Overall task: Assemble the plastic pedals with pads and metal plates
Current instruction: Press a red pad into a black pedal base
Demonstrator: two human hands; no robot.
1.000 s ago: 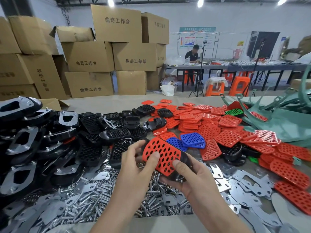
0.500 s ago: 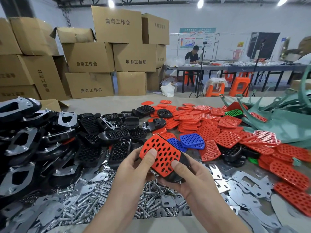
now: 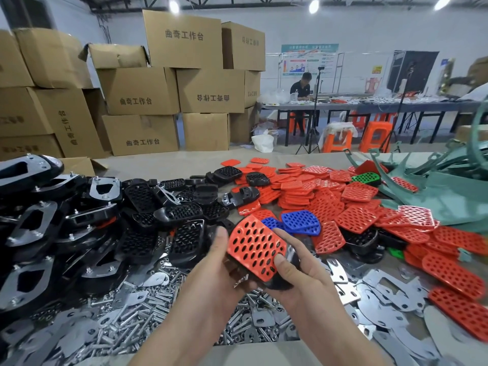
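Both hands hold one black plastic pedal (image 3: 286, 262) with a red perforated pad (image 3: 254, 245) lying on its top, tilted toward me above the table. My left hand (image 3: 211, 270) grips the pedal's left side from beneath, thumb up beside the pad's left edge. My right hand (image 3: 295, 276) grips the right side, its thumb pressing on the pad's lower right corner and its forefinger on the pad's upper right edge. Loose red pads (image 3: 356, 219) are heaped to the right, black pedals (image 3: 148, 215) to the left, metal plates (image 3: 390, 294) and screws (image 3: 140, 318) in front.
Two blue pads (image 3: 301, 221) lie just behind the held pedal and a green pad (image 3: 367, 178) lies farther right. Green plastic frames (image 3: 449, 191) fill the right rear. Cardboard boxes (image 3: 184, 75) stack behind the table. A person sits at a far table (image 3: 369, 104).
The pedal with the red pad has tilted more upright. My left thumb has slid off the pad's face to its left edge, and my right thumb has shifted down toward the pad's lower right corner.
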